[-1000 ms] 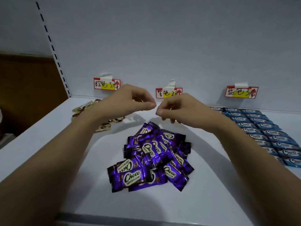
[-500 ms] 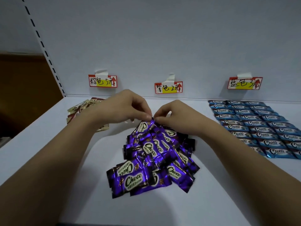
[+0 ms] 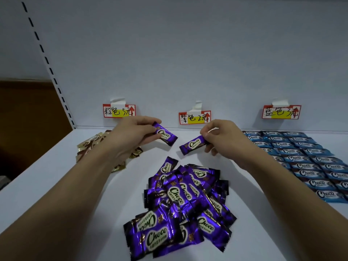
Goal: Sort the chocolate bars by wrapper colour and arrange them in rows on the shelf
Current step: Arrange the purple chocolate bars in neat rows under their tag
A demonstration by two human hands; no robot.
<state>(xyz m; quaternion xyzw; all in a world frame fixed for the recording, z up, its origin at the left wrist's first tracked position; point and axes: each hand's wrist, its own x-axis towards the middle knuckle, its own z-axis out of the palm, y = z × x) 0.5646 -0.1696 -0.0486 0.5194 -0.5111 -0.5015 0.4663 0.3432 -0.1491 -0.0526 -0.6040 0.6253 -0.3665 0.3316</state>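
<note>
Above the purple heap (image 3: pixel 185 202), left hand (image 3: pixel 131 136) pinching one glossy purple bar (image 3: pixel 165 136) — right hand (image 3: pixel 222 137) pinching another bar (image 3: pixel 193 144)

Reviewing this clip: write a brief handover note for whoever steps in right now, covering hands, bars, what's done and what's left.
Left hand: grip on one purple bar, held above the shelf.
Right hand: pinches a second purple bar.
Purple pile: loose heap, front centre, below the purple tag.
Done: blue bars lie in rows on the right.
Left: row out both held bars and the pile; the brown-gold bars at left are also unsorted.
</note>
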